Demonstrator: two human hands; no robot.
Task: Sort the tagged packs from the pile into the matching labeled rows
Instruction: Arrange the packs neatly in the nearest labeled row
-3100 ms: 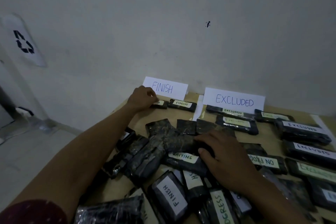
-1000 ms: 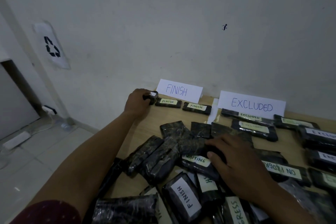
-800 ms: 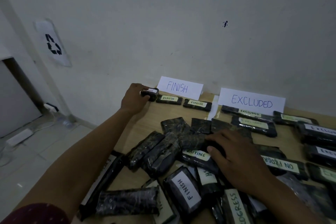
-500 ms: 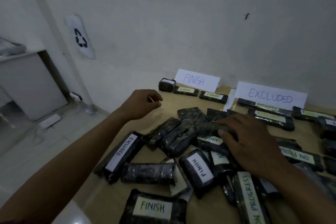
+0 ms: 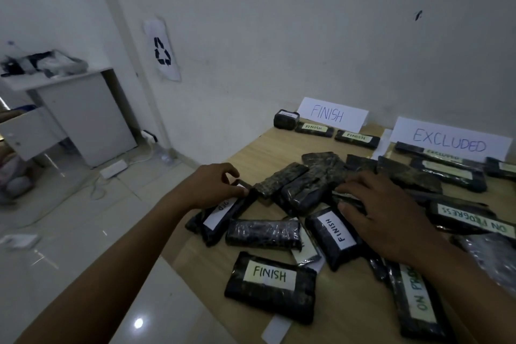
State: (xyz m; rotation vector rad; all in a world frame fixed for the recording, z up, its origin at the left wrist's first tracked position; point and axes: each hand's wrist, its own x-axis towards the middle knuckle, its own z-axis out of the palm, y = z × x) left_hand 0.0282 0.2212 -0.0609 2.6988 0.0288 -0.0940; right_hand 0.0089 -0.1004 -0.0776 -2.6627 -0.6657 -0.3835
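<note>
- A pack tagged FINISH lies flat near the front edge of the worktop.
- The right hand rests on the pile, its fingers straight and spread, holding nothing.
- The left hand, fingers curled, pinches the far end of a white-tagged pack at the pile's left side.
- By the wall, three packs form a row under the FINISH sign; the EXCLUDED sign stands to its right.

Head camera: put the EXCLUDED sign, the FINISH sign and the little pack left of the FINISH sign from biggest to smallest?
1. EXCLUDED sign
2. FINISH sign
3. little pack
All sit by the wall, so nearness barely matters.
</note>
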